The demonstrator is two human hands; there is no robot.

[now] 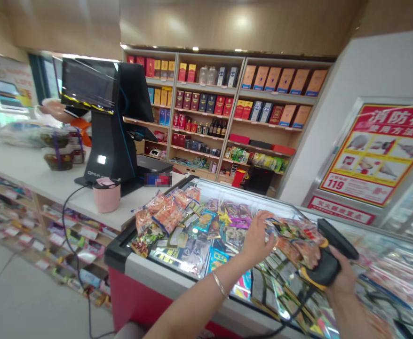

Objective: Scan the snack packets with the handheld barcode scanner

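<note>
My right hand (344, 273) grips a black and yellow barcode scanner (324, 268), its head pointing up and its cable trailing down to the left. My left hand (259, 238), with a silver bracelet at the wrist, is at the left end of a group of clear and orange snack packets (291, 233). Its fingers and thumb are apart; whether the fingertips touch the packets is hard to tell. The packets rest on the glass top of a chest freezer (153, 270). Another pile of orange snack packets (169, 214) lies at its left end.
On the white counter (33, 160) to the left stand a black checkout terminal (111, 132), a pink cup (107, 195) and several jars (58, 150). A black cable (65, 221) hangs down the counter front. Shelves of boxed goods (206, 101) line the back wall.
</note>
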